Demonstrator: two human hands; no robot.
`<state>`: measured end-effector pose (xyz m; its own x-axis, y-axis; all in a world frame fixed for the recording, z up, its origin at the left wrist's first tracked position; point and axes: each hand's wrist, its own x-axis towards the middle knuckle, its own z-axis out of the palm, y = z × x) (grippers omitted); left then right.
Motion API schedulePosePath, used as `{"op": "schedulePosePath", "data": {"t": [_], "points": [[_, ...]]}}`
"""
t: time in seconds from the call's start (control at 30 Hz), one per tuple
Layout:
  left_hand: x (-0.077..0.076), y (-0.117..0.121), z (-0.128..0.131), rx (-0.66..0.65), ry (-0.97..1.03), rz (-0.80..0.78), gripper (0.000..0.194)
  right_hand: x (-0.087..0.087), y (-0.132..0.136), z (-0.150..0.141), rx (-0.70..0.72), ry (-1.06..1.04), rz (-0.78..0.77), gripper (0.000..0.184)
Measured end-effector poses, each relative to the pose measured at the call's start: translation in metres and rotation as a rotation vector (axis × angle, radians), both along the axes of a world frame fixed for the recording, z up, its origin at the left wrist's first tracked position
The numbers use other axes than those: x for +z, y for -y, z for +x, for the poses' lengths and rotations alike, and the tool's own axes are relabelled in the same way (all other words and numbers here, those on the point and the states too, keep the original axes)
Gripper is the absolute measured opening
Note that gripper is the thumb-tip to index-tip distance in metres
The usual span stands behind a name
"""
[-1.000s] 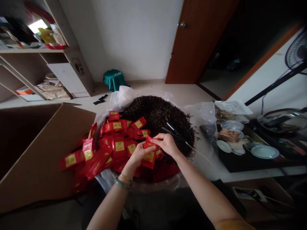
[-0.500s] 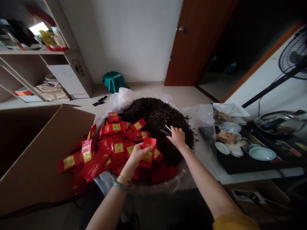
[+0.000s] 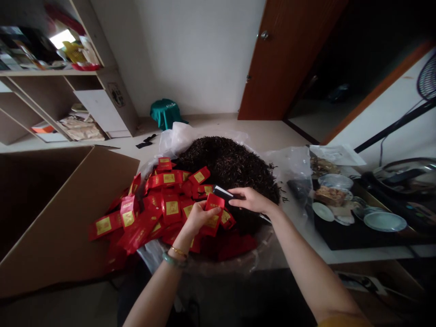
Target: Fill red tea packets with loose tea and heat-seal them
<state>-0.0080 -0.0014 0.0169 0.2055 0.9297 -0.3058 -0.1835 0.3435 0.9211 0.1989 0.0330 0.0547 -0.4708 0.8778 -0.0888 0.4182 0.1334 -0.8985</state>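
Note:
In my left hand (image 3: 198,218), pinched between thumb and fingers, is a red tea packet (image 3: 214,221) with a gold label. My right hand (image 3: 250,201) grips a small black scoop (image 3: 223,193) with a pale edge or inside, right at the packet's top. Whether the scoop's tip enters the packet I cannot make out. Beyond both hands lies a heap of dark, dry tea leaves (image 3: 231,156) on clear plastic sheeting (image 3: 182,136). Many more red packets (image 3: 172,208) with gold labels are piled on the heap's left and near side, around my left hand.
An open cardboard box (image 3: 78,200) stands on the left. To the right, a dark tray (image 3: 335,238) carries dishes and a glass lid (image 3: 384,221). A shelf unit (image 3: 119,104), a green-covered bin (image 3: 165,114) and a brown door (image 3: 272,68) stand behind.
My right hand has moved left and toward me from the tea heap, bringing the scoop to the red packet's top. My left hand keeps the packet in nearly the same place.

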Motion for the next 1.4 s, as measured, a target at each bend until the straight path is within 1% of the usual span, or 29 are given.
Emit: {"op": "schedulePosePath", "data": {"t": [0.03,0.1,0.23,0.37,0.6,0.87,1.0,1.1,1.2,1.27,1.4], "points": [[0.000,0.000,0.000,-0.007,-0.009,0.007,0.050,0.005,0.003,-0.003,0.028,-0.004,-0.023,0.046],[0.000,0.000,-0.001,-0.015,-0.019,0.015,0.051,0.012,0.007,-0.009,0.032,0.017,-0.022,0.047],[0.002,0.001,-0.002,-0.027,-0.031,0.050,0.050,0.017,0.010,-0.015,-0.007,0.149,0.084,0.047],[0.007,0.002,-0.002,-0.044,-0.028,0.091,0.047,0.020,0.014,-0.022,-0.009,0.193,0.120,0.041],[0.009,0.003,-0.003,-0.087,0.031,0.033,0.045,0.022,0.021,-0.028,-0.121,0.176,0.146,0.027],[0.008,0.003,-0.002,-0.096,0.046,0.026,0.045,0.019,0.021,-0.028,-0.150,0.177,0.236,0.024],[0.007,0.003,-0.003,-0.104,0.029,0.031,0.045,0.018,0.021,-0.026,-0.122,0.148,0.191,0.024],[0.007,0.003,-0.004,-0.109,0.009,0.087,0.043,0.019,0.021,-0.022,-0.087,0.141,0.139,0.032],[0.007,0.004,-0.004,-0.121,-0.010,0.141,0.042,0.021,0.023,-0.020,-0.081,0.135,0.118,0.040],[0.008,0.004,-0.004,-0.131,-0.020,0.134,0.042,0.021,0.023,-0.021,-0.090,0.118,0.103,0.039],[0.011,0.006,-0.003,-0.140,-0.021,0.048,0.044,0.019,0.024,-0.024,-0.123,0.086,0.091,0.028]]}}
